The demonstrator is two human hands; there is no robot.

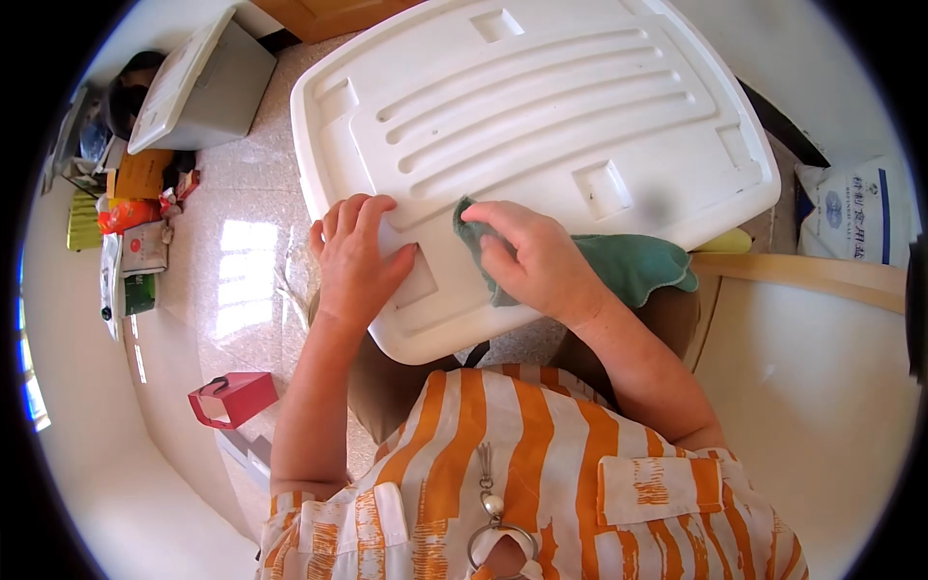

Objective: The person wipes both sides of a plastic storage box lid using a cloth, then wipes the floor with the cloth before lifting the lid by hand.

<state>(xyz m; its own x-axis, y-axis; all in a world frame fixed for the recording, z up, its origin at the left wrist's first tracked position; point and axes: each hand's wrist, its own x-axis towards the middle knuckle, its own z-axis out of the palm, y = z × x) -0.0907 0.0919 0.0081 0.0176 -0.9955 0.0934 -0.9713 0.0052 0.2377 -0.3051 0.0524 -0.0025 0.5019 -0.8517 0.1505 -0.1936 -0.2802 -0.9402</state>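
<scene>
A large white plastic lid (541,126) with long grooves and square recesses lies in front of me, above my knees. My right hand (536,261) grips a dark green cloth (628,266) near the lid's front edge. One corner of the cloth sticks up by my fingertips, while the rest trails off to the right under my wrist. My left hand (358,256) rests on the lid's front left part, fingers curved and spread, thumb apart. A pale patch shows between that thumb and the fingers; I cannot tell whether it is a separate thing or the lid.
A grey lidded storage box (208,87) stands at the back left, with piled packets (135,213) near it. On the floor at left sits a red box (232,398). A white printed sack (855,213) and a wooden-edged panel (802,275) are at right.
</scene>
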